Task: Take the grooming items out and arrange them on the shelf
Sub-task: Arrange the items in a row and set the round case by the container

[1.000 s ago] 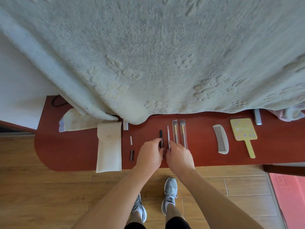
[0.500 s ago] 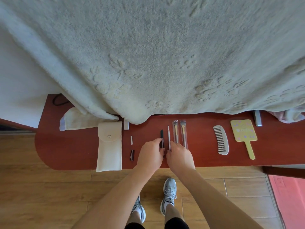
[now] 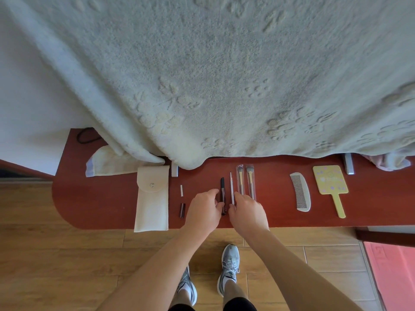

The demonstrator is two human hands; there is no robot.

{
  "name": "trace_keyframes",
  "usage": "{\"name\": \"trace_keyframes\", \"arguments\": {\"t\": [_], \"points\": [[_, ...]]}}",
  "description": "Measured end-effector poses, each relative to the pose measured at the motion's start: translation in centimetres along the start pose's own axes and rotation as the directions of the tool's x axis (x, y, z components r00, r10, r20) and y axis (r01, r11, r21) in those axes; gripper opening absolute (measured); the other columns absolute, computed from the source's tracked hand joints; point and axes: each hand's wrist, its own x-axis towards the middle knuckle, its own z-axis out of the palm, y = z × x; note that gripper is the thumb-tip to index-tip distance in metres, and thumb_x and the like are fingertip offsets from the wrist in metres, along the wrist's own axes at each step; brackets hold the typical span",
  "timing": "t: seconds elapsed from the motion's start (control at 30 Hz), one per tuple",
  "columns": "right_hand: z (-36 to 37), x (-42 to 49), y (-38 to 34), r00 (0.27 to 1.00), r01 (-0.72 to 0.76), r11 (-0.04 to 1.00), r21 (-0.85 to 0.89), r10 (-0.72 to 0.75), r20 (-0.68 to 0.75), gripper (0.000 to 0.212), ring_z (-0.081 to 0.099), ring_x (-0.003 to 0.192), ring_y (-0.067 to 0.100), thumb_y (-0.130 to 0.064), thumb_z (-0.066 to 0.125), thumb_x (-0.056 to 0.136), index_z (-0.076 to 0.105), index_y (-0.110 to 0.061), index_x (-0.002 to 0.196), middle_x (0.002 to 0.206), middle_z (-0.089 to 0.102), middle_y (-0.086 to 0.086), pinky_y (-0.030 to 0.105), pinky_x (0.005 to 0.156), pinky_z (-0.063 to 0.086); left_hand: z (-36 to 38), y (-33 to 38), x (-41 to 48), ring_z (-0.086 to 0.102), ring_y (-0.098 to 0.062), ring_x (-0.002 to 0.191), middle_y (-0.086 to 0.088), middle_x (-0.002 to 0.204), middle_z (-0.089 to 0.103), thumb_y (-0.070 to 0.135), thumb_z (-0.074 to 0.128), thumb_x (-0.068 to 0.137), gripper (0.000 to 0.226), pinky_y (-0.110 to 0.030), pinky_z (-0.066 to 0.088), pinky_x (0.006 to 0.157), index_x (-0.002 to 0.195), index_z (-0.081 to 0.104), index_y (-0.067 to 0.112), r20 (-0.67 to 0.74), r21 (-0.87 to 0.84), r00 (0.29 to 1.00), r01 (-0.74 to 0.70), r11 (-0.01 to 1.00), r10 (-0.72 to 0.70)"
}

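Note:
On the red-brown shelf (image 3: 101,212) a black pencil-like tool (image 3: 222,187) and a thin silver tool (image 3: 231,185) lie side by side, pointing away from me. My left hand (image 3: 205,209) curls its thumb and fingers round the black tool's lower half. My right hand (image 3: 247,212) pinches the near end of the silver tool. Just to the right lie two brushes in clear sleeves (image 3: 244,180). Farther right are a white comb (image 3: 301,191) and a yellow hand mirror (image 3: 330,182). The flat cream pouch (image 3: 151,198) lies to the left.
A small white cap (image 3: 181,190) and a dark cap (image 3: 182,209) lie between pouch and hands. A large pale towel (image 3: 224,86) hangs over the shelf's back. A folded cloth (image 3: 105,164) sits at the back left. Wooden floor and my shoes are below.
Both hands stay at the black and silver tools with only slight finger shifts. The items on the shelf have not moved.

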Motion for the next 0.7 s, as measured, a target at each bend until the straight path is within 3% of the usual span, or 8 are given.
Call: {"name": "trace_keyframes", "arguments": {"t": [0.13, 0.3, 0.43, 0.7], "points": [[-0.7, 0.3, -0.4, 0.999, 0.046, 0.999, -0.012, -0.046, -0.003, 0.016, 0.056, 0.071, 0.017, -0.026, 0.049, 0.095, 0.057, -0.019, 0.107, 0.084, 0.056, -0.005, 0.025, 0.06, 0.043, -1.3, -0.7, -0.3, 0.065, -0.013, 0.096, 0.002, 0.105, 0.07, 0.032, 0.066, 0.092, 0.049, -0.03, 0.055, 0.088, 0.138, 0.056, 0.017, -0.002, 0.035, 1.0, -0.011, 0.999, 0.011], [-1.7, 1.1, -1.1, 0.99, 0.141, 0.989, -0.038, -0.14, 0.033, 0.04, 0.055, 0.107, 0.018, -0.034, 0.05, 0.095, 0.051, -0.022, 0.133, 0.12, 0.057, -0.001, 0.029, 0.084, 0.049, -3.7, -2.2, -1.0, 0.062, -0.009, 0.095, 0.008, 0.108, 0.062, 0.042, 0.064, 0.091, 0.05, -0.03, 0.055, 0.084, 0.137, 0.054, 0.026, 0.028, 0.115, 0.999, -0.032, 0.993, 0.029], [-1.8, 2.2, -2.0, 0.968, 0.252, 0.961, -0.114, -0.251, 0.029, 0.048, 0.043, 0.122, 0.02, -0.041, 0.055, 0.091, 0.05, -0.025, 0.136, 0.131, 0.049, -0.001, 0.035, 0.099, 0.042, -5.6, -4.0, -1.8, 0.055, -0.013, 0.117, 0.007, 0.126, 0.054, 0.046, 0.063, 0.09, 0.049, -0.033, 0.05, 0.096, 0.136, 0.052, 0.031, 0.068, 0.176, 0.997, -0.052, 0.983, 0.04], [-1.1, 3.9, -5.2, 0.921, 0.389, 0.886, -0.252, -0.376, 0.1, 0.049, 0.04, 0.125, 0.023, -0.048, 0.054, 0.089, 0.052, -0.029, 0.135, 0.133, 0.048, -0.001, 0.043, 0.106, 0.033, -8.9, -7.6, -2.6, 0.044, -0.014, 0.119, 0.009, 0.131, 0.05, 0.047, 0.064, 0.089, 0.053, -0.032, 0.038, 0.102, 0.136, 0.053, 0.028, 0.134, 0.321, 0.981, -0.179, 0.93, 0.143]]}}
